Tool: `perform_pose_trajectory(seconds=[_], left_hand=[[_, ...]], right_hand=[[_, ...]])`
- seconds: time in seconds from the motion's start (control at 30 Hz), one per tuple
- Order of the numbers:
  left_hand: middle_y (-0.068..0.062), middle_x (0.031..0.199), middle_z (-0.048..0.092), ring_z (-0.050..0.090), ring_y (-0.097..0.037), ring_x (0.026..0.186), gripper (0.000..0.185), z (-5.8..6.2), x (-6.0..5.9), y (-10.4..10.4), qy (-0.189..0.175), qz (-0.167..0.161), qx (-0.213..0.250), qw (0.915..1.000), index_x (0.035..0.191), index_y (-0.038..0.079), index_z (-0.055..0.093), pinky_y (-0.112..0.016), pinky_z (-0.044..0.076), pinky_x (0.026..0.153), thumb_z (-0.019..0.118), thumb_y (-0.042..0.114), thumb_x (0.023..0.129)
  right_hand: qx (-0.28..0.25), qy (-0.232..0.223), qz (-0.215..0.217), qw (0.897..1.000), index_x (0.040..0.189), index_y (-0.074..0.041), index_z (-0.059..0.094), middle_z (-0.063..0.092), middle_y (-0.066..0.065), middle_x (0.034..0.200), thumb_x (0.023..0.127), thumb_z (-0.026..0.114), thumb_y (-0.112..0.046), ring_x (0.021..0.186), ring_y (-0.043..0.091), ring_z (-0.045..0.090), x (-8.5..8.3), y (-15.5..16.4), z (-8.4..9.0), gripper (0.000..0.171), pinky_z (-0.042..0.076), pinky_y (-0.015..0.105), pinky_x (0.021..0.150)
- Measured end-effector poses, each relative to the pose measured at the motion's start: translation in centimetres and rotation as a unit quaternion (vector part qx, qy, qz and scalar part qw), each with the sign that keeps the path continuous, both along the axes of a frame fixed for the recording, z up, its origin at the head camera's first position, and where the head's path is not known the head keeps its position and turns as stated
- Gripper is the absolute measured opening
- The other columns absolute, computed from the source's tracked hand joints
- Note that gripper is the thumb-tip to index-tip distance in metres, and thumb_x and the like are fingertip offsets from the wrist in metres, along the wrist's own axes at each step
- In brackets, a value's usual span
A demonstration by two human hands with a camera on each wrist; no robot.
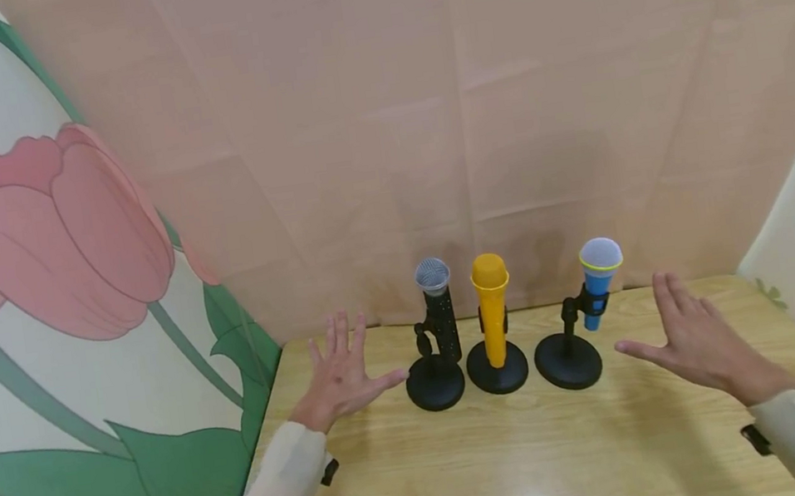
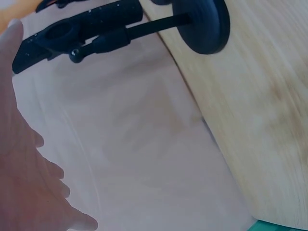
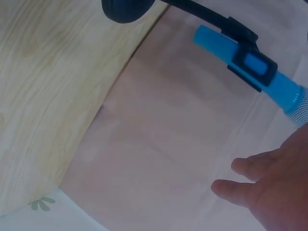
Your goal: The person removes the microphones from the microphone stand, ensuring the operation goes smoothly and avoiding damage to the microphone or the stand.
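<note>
Left hand (image 1: 342,373) and right hand (image 1: 691,335) (both spread, empty) flank three microphones (image 1: 494,323) — table edge (image 1: 789,297) near.

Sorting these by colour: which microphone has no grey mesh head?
The yellow microphone in the middle; its head is solid yellow, unlike the black and blue ones.

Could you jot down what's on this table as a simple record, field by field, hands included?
surface: wooden table against a pink cloth backdrop
left item: black microphone upright on a round black stand
middle item: yellow microphone upright on a round black stand
right item: blue microphone, tilted in a clip on a black stand
left hand: fingers spread, beside the black microphone, holding nothing
right hand: fingers spread, beside the blue microphone, holding nothing
contact: neither hand touches a microphone
</note>
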State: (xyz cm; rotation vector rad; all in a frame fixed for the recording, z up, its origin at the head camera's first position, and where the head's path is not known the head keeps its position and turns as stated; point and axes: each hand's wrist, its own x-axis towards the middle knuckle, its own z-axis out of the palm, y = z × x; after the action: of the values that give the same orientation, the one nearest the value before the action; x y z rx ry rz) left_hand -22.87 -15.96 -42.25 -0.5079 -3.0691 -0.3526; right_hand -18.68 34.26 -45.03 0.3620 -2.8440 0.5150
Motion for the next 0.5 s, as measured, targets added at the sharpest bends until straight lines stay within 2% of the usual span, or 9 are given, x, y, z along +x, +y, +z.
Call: perform_pose_trajectory(seconds=[0.17, 0.5], left_hand=[[-0.016, 0.162, -0.014, -0.017, -0.033, 0.149, 0.114, -0.1, 0.0, 0.3, 0.001, -0.002, 0.020, 0.9998, 0.160, 0.017, -0.005, -0.071, -0.004, 0.112, 0.045, 0.084, 0.083], [-0.013, 0.164, -0.016, -0.019, -0.030, 0.149, 0.114, -0.2, -0.5, 1.1, -0.012, 0.003, 0.030, 0.9995, 0.160, 0.018, -0.008, -0.069, -0.005, 0.113, 0.042, 0.086, 0.083]], right_hand=[[-0.009, 0.008, 0.002, 1.000, 0.152, 0.012, -0.007, 0.001, 0.045, 0.152, 0.089, 0.070, -0.052, 0.132, 0.068, 0.017, -0.1, -0.2, 0.0, 0.119, 0.018, 0.076, 0.104], [-0.034, -0.003, 0.003, 0.999, 0.154, 0.009, -0.008, 0.008, 0.048, 0.150, 0.088, 0.073, -0.051, 0.127, 0.070, 0.024, -0.1, -0.9, 0.3, 0.120, 0.023, 0.077, 0.101]])
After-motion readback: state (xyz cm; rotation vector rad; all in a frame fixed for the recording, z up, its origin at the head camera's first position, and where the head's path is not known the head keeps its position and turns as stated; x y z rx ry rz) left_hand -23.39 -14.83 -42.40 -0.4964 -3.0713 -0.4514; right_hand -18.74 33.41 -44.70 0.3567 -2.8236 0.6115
